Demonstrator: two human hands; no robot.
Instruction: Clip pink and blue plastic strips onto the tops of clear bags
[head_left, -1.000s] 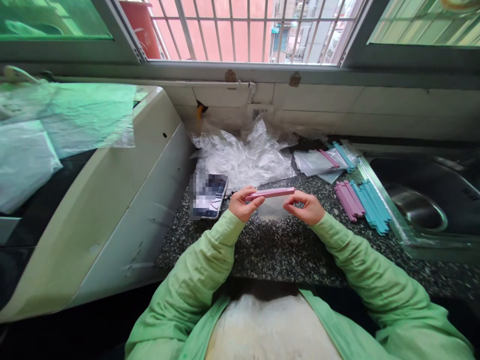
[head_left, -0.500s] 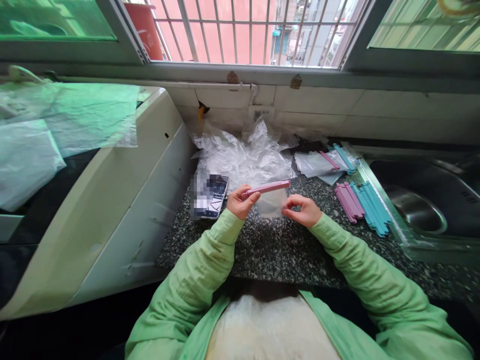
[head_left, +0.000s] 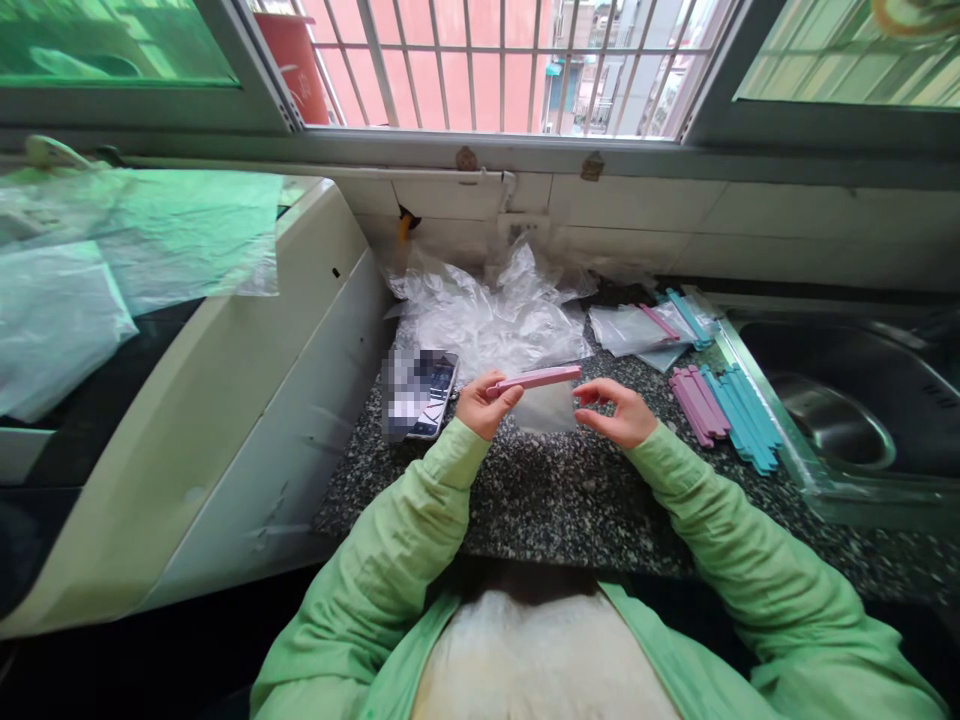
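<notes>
Head view: my left hand pinches one end of a pink sealing clip above the speckled tabletop. My right hand, fingers together, grips a small clear bag hanging under it.

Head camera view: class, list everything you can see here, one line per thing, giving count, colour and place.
Pink sealing clip: one, pink, held above the counter on top of a small bag.
Small plastic bag: one, clear, hanging under that clip.
Phone: one, dark, on the counter left of the hands.
Crumpled plastic: one heap, clear, at the back of the counter.
Loose clips: a row, pink and blue, beside the sink; count unclear.
Clipped bags: a few, clear, behind that row.
Sink: one, steel, far right.
Counter: one, speckled dark stone.
White appliance: one, left, with plastic sheets on top.
Left hand: pinches the clip's left end.
Right hand: at the bag's right edge.
</notes>
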